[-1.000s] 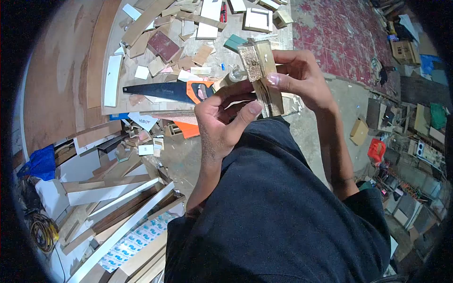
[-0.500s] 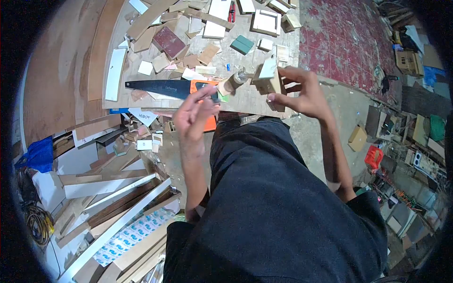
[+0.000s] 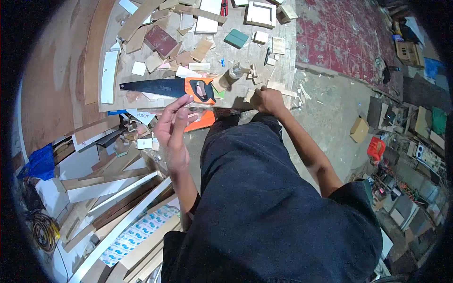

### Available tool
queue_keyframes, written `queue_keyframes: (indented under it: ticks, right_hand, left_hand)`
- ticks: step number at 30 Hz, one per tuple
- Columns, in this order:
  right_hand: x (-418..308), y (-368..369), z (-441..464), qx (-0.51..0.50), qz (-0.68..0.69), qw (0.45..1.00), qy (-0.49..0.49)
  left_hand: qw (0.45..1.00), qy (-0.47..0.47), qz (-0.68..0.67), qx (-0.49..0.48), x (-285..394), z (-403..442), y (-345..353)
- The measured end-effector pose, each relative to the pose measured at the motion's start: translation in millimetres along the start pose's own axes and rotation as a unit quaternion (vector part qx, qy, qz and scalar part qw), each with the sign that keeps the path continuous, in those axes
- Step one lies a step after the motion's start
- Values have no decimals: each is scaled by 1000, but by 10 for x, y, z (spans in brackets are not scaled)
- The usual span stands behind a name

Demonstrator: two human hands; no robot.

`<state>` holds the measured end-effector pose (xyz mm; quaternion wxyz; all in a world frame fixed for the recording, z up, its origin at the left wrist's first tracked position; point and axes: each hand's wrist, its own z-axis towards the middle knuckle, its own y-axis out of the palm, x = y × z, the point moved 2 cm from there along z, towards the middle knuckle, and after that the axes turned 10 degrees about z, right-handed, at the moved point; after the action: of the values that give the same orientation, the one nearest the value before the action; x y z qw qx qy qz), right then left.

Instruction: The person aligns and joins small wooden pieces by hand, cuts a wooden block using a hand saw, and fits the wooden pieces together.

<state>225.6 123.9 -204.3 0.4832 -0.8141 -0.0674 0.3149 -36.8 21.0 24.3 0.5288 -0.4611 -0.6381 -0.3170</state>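
Resting at the bench's (image 3: 286, 66) near edge: right hand (image 3: 270, 100), against a pale wood piece (image 3: 249, 96); fingertips hidden, cannot tell whether clamped. Left hand (image 3: 172, 132) raised, fingers apart and loosely curled, near the saw (image 3: 167, 87). Saw lies flat, orange handle toward right hand. Green block (image 3: 236, 38) farther back, among offcuts.

white panel (image 3: 141, 116): "HUBER" | saw blade (image 3: 151, 87): lettering unclear | carton (image 3: 408, 54): print unclear
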Motion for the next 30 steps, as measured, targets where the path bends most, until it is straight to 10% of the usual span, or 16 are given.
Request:
queue_keyframes:
  ticks: [30]
  right_hand:
    - [249, 324, 48, 160, 67, 980, -95]
  left_hand:
    - [991, 72, 112, -7, 14, -304, 686]
